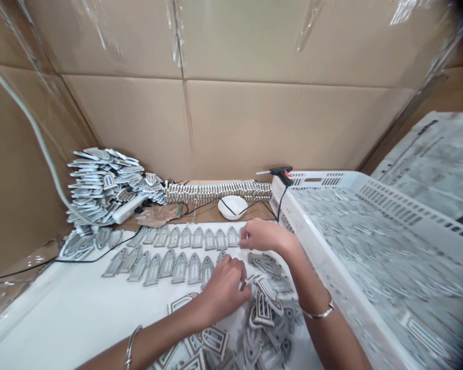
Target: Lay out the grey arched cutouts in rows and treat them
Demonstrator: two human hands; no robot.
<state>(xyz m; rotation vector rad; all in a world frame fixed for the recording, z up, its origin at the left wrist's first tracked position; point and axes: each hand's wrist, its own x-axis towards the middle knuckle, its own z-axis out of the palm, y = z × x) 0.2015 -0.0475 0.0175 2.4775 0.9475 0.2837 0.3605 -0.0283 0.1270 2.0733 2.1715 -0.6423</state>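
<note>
My left hand [224, 289] is pinched over a small pale strip [246, 281], just above a loose heap of grey-and-white arch-shaped pieces [264, 321]. My right hand [259, 235] sits at the right end of the upper row of grey arch-shaped pieces [189, 238], its fingertips against or just above the last ones. I cannot tell whether it holds anything. A second row of arches [165, 264] lies below, close to my left hand. Both rows rest on a white sheet [61, 318].
A white plastic crate [355, 226] full of pieces stands to the right. Behind the rows are a hot glue gun [281, 173], a white bowl [232, 207], a packed line of pieces [216, 192], a power strip [128, 208] and a large stack of pieces [102, 185]. Cardboard walls surround the area.
</note>
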